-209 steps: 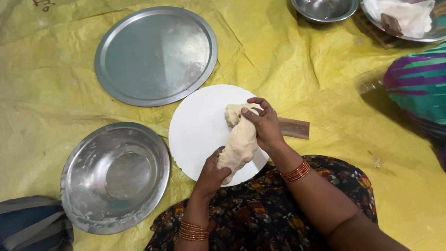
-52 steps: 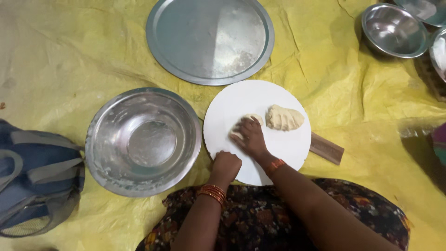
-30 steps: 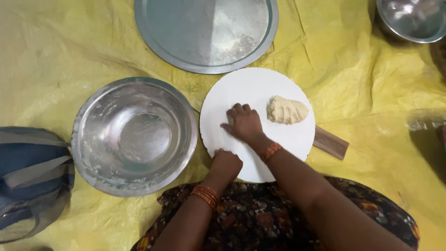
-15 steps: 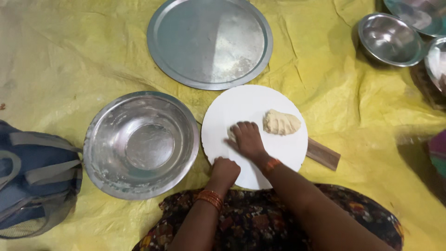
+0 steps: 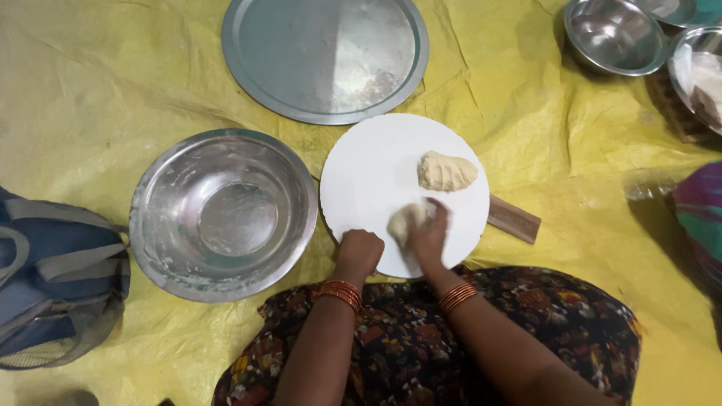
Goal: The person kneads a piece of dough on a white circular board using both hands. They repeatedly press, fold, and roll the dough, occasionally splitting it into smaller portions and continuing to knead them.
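Left hand: the left hand (image 5: 359,252) is curled into a loose fist and rests on the near left edge of the round white board (image 5: 376,173), knuckles up; nothing shows inside it.
Right hand: the right hand (image 5: 429,233) lies on the near part of the board, fingers cupped over a small lump of dough (image 5: 403,220) and pressing it down; the hand is blurred, so the exact finger positions cannot be told.
Small lump of dough: pale, on the board near its front edge, half covered by the right hand, just right of the left fist.
Larger piece of dough: a second piece of dough (image 5: 445,171) sits free toward the board's right edge, apart from both hands.
Board: flat on the yellow sheet (image 5: 113,90), right in front of the person's lap; a brown wooden handle (image 5: 514,219) sticks out from under its right edge.
Steel bowl: a wide empty steel bowl (image 5: 223,214) stands just left of the board, its inside streaked with flour.
Steel plate: a large flat steel plate (image 5: 325,54) lies beyond the board at the sheet's far edge, dusted with flour.
Far right corner: two more steel bowls (image 5: 615,34), partly cut off.
Left edge: a blue bag (image 5: 53,278).
Wrists: orange bangles (image 5: 340,292) on both.
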